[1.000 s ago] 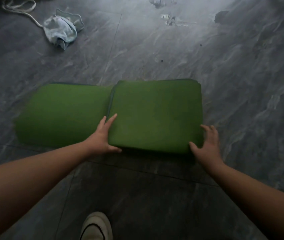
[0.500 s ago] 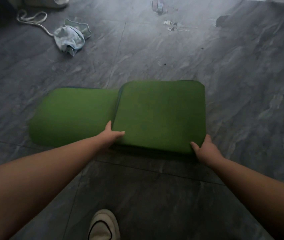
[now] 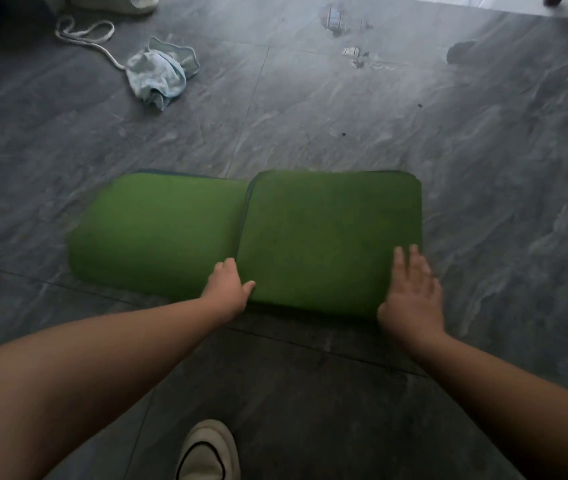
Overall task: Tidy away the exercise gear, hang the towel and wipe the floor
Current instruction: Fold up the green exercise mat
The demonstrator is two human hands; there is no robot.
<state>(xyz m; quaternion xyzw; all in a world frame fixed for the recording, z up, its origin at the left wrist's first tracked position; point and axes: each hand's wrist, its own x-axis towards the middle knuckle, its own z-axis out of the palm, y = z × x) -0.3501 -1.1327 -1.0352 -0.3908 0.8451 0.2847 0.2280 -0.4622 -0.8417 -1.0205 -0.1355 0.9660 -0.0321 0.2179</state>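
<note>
**A:** What does the view show?

**B:** A head camera looks down at a dark grey floor [image 3: 483,188]. A green mat [image 3: 327,237] lies across the middle of the frame, partly folded: a thicker folded stack on the right, a single flat layer running out to the left.

**A:** Where are the hands?

**B:** Both are at the near edge of the folded stack. The left hand [image 3: 229,287] sits at the stack's lower-left corner, by the fold line. Its thumb lies on top of the stack and its fingers curl out of sight, seemingly under the edge, so it appears to pinch that corner. The right hand [image 3: 412,292] is at the lower-right corner, fingers straight and together, palm pressing flat on the mat. It holds nothing.

**A:** Which way does the mat run from the grip?

**B:** Its long axis goes left to right across the frame. The unfolded part stretches leftward from the left hand, so the left hand is nearer to it. Judging from this, the next fold would carry the stack left, over that flat layer, with the left hand leading.

**A:** Anything else?

**B:** A crumpled pale blue towel [image 3: 161,76] lies in the upper left, well apart from the mat, with a white cord [image 3: 85,36] just beside it. Scraps of litter [image 3: 353,57] sit at upper centre. A white shoe [image 3: 208,452] shows at the bottom edge. The towel is not yet hung.
</note>
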